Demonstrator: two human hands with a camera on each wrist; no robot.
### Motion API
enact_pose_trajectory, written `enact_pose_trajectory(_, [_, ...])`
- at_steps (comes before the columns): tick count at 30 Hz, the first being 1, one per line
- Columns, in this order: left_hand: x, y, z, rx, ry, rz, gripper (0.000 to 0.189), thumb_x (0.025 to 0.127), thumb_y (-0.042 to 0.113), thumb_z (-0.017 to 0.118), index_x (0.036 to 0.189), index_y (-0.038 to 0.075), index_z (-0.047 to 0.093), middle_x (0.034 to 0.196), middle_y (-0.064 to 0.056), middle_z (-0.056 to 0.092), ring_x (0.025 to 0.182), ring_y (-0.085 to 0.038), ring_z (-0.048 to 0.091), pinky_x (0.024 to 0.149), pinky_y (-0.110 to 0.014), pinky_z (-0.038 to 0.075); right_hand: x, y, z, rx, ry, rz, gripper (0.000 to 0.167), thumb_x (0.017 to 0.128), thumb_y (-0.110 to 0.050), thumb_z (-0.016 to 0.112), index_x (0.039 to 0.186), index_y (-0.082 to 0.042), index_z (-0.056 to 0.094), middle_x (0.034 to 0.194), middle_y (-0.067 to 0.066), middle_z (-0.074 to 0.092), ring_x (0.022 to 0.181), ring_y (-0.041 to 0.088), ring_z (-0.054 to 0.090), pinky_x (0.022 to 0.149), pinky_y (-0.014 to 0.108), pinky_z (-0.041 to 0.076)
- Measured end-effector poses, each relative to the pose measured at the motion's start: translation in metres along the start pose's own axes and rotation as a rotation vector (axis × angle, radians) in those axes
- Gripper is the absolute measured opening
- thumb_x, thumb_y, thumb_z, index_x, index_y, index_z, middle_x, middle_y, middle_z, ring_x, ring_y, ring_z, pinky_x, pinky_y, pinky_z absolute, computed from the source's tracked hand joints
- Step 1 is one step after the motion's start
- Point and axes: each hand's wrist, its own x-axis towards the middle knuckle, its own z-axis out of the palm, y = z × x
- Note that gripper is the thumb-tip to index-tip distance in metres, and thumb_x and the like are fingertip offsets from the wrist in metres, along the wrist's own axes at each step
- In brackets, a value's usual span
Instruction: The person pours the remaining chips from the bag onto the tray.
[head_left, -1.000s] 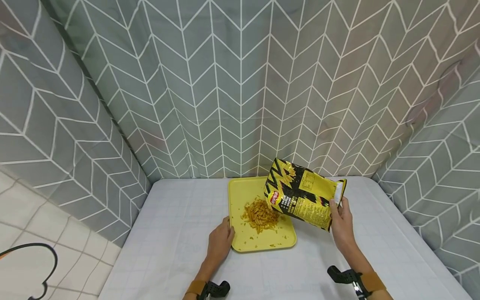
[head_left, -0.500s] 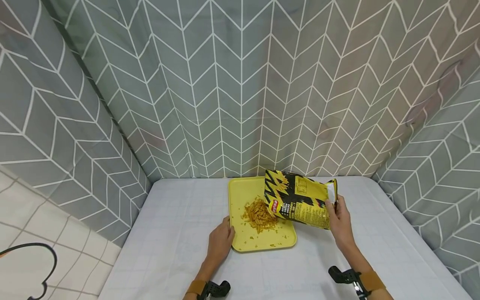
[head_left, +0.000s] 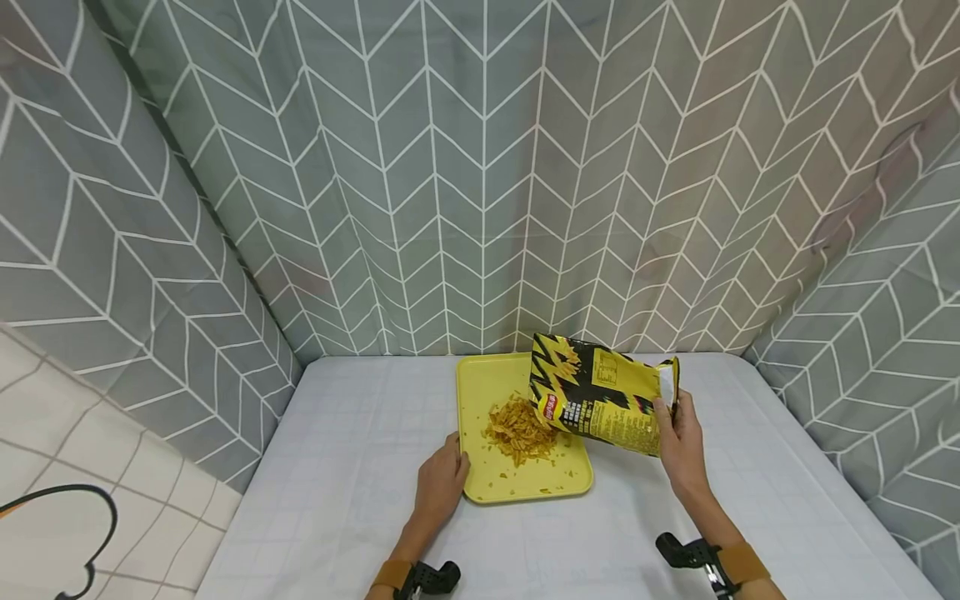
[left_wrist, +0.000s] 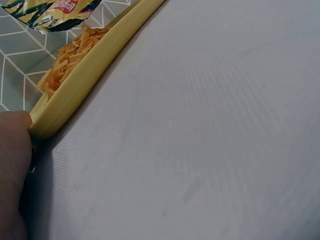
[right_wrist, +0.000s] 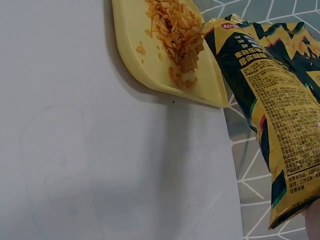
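Note:
A yellow tray (head_left: 480, 490) lies on the white table, with a pile of broken potato chips (head_left: 517, 432) on it and crumbs scattered around. My left hand (head_left: 441, 479) grips the tray's left rim near its front corner; its fingers are partly hidden. A yellow and black chip bag (head_left: 600, 396) tilts over the right side of the tray, its left end low beside the pile. At the bag's other end, my right hand (head_left: 681, 437) pinches its edge, thumb on the near face. In the right wrist view, the chip bag (right_wrist: 280, 100) hangs above the tray's corner (right_wrist: 145, 80).
The white table (head_left: 360, 433) extends on both sides of the tray. Grey curtains (head_left: 480, 167) with white lines enclose the back and sides. White floor tiles (head_left: 90, 450) show at lower left.
The chip bag dipped toward the tray and shifted slightly left, then rose a little again. My right hand moved with it. My left hand and the tray stayed in place.

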Motion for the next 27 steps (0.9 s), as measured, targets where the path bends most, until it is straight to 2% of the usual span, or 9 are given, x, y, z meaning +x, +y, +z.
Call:
enact_pose_trajectory(7, [-0.0003,0.0014,-0.0013,-0.006,0.002,0.0,0.038,0.102,0.015,0.056,0.134,-0.004,0.059,0.068,0.002,0.051,0.062,-0.006,0.04,0.059,-0.022,0.034,-0.0016,-0.0013,-0.002,0.072,0.034,0.015,0.044,0.109,-0.043,0.04,0.145,-0.018,0.039,0.101,-0.025,0.059,0.082,-0.003,0.06,0.069,0.017,0.052])
enact_pose_trajectory(13, [-0.0011,0.0004,-0.0011,-0.012,0.025,0.014,0.037,0.101,0.014,0.056,0.134,-0.003,0.06,0.067,0.004,0.05,0.061,-0.005,0.039,0.058,-0.021,0.033,-0.0017,0.0017,-0.0019,0.006,0.022,-0.056,0.042,0.11,-0.037,0.041,0.145,-0.014,0.041,0.105,-0.022,0.054,0.086,-0.005,0.058,0.072,0.015,0.051])
enact_pose_trajectory(18, [-0.0006,-0.0003,-0.0003,-0.011,0.023,0.02,0.037,0.101,0.014,0.056,0.134,-0.003,0.06,0.068,0.004,0.05,0.062,-0.005,0.039,0.059,-0.021,0.033,-0.0016,0.0005,-0.0026,0.084,0.025,0.014,0.044,0.109,-0.042,0.039,0.147,-0.02,0.038,0.105,-0.021,0.058,0.084,-0.003,0.061,0.07,0.018,0.052])
enact_pose_trajectory(21, [0.0,-0.0002,-0.0004,-0.011,0.006,0.007,0.038,0.101,0.016,0.056,0.135,-0.002,0.059,0.068,0.005,0.05,0.062,-0.006,0.039,0.059,-0.021,0.033,-0.0011,0.0007,-0.0025,0.061,0.025,0.02,0.045,0.11,-0.042,0.038,0.147,-0.019,0.037,0.108,-0.015,0.058,0.084,-0.003,0.059,0.069,0.017,0.052])
enact_pose_trajectory(25, [0.0,0.0006,-0.0009,-0.011,0.0,-0.002,0.038,0.101,0.017,0.056,0.135,-0.002,0.059,0.068,0.004,0.05,0.062,-0.006,0.039,0.059,-0.021,0.033,0.0,0.0015,-0.002,-0.025,0.035,-0.031,0.044,0.11,-0.039,0.038,0.147,-0.014,0.04,0.115,-0.001,0.057,0.085,-0.003,0.055,0.071,0.015,0.049])
enact_pose_trajectory(27, [0.0,0.0012,-0.0014,-0.007,-0.002,-0.002,0.039,0.101,0.016,0.056,0.135,-0.002,0.059,0.068,0.004,0.05,0.063,-0.006,0.04,0.059,-0.022,0.034,0.0002,0.0012,-0.0026,-0.022,0.042,-0.028,0.044,0.11,-0.039,0.038,0.147,-0.014,0.04,0.115,-0.001,0.057,0.085,-0.003,0.055,0.071,0.015,0.049])
